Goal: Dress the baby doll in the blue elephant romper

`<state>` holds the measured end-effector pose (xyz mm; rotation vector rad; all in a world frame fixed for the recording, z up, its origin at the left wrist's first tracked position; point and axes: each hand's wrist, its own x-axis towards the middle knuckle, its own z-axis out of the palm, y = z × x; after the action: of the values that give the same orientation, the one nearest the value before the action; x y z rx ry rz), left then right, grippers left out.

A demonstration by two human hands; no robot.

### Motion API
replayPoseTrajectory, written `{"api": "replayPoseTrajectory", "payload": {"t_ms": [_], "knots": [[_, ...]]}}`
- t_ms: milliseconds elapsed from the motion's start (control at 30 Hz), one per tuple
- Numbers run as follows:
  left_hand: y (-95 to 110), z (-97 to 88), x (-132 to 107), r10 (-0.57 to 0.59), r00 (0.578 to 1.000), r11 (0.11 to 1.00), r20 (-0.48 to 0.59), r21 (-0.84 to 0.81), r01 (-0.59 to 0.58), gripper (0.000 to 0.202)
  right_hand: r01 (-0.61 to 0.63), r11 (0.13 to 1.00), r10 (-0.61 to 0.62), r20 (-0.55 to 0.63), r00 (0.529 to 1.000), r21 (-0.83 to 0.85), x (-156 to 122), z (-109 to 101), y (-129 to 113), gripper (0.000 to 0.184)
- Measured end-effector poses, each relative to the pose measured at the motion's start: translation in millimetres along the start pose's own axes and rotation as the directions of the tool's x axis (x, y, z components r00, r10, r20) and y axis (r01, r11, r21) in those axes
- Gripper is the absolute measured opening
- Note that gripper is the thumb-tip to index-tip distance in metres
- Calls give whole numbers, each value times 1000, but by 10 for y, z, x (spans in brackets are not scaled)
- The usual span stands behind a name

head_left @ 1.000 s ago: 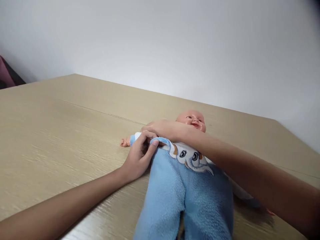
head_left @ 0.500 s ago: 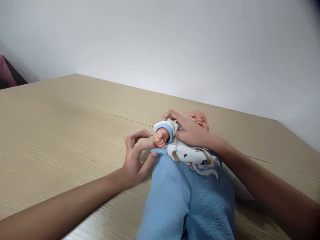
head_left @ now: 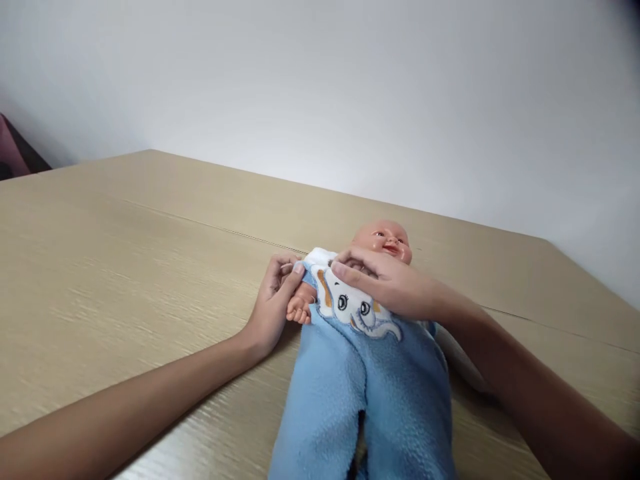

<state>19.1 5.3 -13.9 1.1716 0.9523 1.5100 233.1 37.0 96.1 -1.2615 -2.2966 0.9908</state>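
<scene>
A baby doll [head_left: 385, 233] lies on its back on the wooden table, its head away from me. It wears blue fleece overalls [head_left: 325, 393] with a white elephant patch [head_left: 357, 307] on the bib, over a white top. My left hand [head_left: 273, 300] is closed at the doll's side, thumb and fingers pinching the blue edge of the overalls. Just below that pinch, the doll's bare hand [head_left: 299, 311] sticks out. My right hand [head_left: 387, 277] rests across the doll's chest under its chin, fingers curled on the upper edge of the bib; what its fingertips hold is partly hidden.
The wooden table [head_left: 150, 267] spreads out on both sides, with a seam running across it. Behind it rises a plain pale wall [head_left: 320, 100]. Something pink and dark [head_left: 13, 150] shows at the far left edge.
The doll's arm has dropped from across the front to its side, under the blue edge. My left hand has moved up to pinch that edge; my right hand has left the sleeve for the bib.
</scene>
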Motion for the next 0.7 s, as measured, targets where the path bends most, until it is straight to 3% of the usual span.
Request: {"api": "replayPoseTrajectory", "payload": {"t_ms": [100,200,300,433,600,700], "knots": [[-14,6,37,-123,992,983,11,-137,123,29,20,1000,-21,56,998,14,-33,32,38,39],[-37,11,157,-226,973,959,52,-163,232,43,-4,983,-8,65,998,183,11,73,170,41],[-46,35,286,-237,969,963,75,-115,244,51,-36,918,0,91,996,396,52,93,317,42],[3,47,375,-204,969,975,138,-55,213,45,-49,805,-25,117,993,592,44,101,472,43],[62,46,497,-292,898,949,328,-18,315,45,-49,736,-38,114,993,676,-6,108,555,38],[73,111,627,-268,863,948,428,-44,316,51,-65,686,-50,136,989,725,-19,111,553,40]]}}
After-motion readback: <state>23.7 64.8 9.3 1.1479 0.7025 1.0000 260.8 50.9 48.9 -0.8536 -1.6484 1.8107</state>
